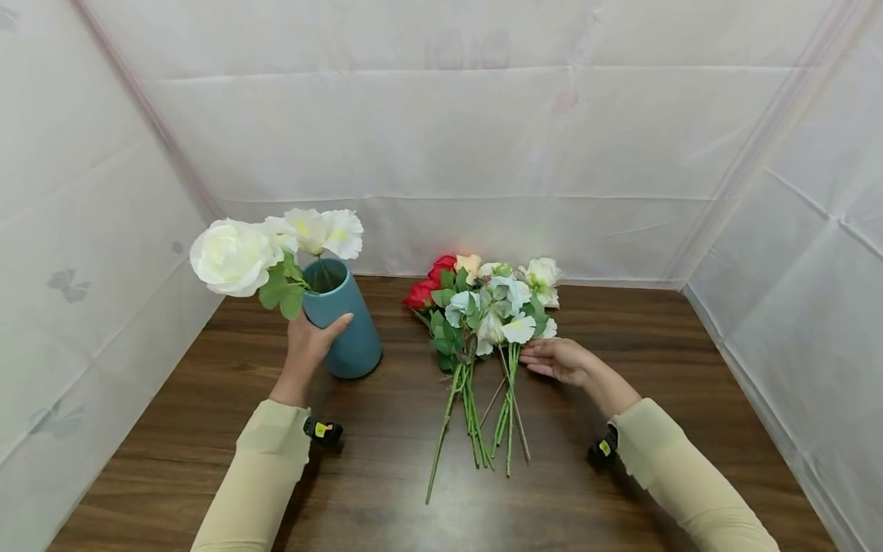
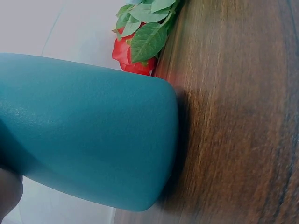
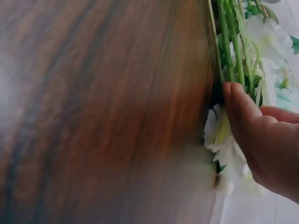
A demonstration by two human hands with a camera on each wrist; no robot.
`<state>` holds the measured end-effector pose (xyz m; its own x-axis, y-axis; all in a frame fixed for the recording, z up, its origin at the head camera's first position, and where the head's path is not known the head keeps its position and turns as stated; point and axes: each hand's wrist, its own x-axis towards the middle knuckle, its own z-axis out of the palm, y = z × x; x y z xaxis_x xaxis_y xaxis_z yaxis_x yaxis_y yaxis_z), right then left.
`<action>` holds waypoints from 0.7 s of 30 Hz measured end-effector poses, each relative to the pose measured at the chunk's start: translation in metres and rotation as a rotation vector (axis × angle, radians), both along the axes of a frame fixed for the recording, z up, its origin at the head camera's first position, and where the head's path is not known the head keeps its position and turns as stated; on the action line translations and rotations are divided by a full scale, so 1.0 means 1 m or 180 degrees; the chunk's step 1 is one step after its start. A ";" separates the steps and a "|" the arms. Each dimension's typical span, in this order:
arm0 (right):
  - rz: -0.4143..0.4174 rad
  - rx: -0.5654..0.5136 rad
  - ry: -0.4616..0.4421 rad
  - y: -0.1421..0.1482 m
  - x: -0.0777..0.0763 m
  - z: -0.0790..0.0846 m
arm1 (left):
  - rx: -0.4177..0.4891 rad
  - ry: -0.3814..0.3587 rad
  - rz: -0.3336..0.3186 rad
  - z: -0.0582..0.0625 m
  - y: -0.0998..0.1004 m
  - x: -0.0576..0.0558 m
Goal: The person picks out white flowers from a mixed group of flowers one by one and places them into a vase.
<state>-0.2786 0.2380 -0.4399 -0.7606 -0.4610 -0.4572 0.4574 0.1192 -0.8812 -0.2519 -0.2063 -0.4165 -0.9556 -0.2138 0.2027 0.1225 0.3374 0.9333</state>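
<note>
My left hand (image 1: pixel 306 349) grips the side of a blue-teal vase (image 1: pixel 350 330), its thumb across the front. A large white rose (image 1: pixel 233 257) and a white ruffled flower (image 1: pixel 341 232) stand in the vase and lean over its rim. In the left wrist view the vase (image 2: pixel 93 130) has its base at the wooden table. My right hand (image 1: pixel 560 360) is beside a pile of artificial flowers, fingers mostly straight, fingertips at the green stems (image 1: pixel 510 406). The right wrist view has those fingertips against the stems (image 3: pixel 233 51), just below the blooms.
The pile holds red roses (image 1: pixel 422 294), a cream flower (image 1: pixel 469 265), pale blue blooms (image 1: pixel 509 293) and white ones (image 1: pixel 541 276). Its stems point toward the front of the brown wooden table (image 1: pixel 621 498). White sheeting (image 1: pixel 441 138) encloses the back and both sides.
</note>
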 end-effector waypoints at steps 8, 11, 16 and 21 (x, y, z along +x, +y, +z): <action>-0.0180 -0.0081 -0.0274 0.000 -0.004 -0.001 | -0.0017 0.0008 -0.0028 0.001 0.001 0.002; -0.0245 -0.0055 -0.0362 0.001 -0.003 -0.001 | 0.0013 0.0064 -0.0043 0.000 0.002 0.003; -0.0471 0.0113 -0.0354 -0.003 -0.001 -0.001 | 0.0072 0.0159 -0.0052 0.000 0.003 0.004; -0.0676 0.0368 -0.0361 -0.010 -0.004 -0.001 | 0.0090 0.0210 -0.0060 0.000 0.004 0.004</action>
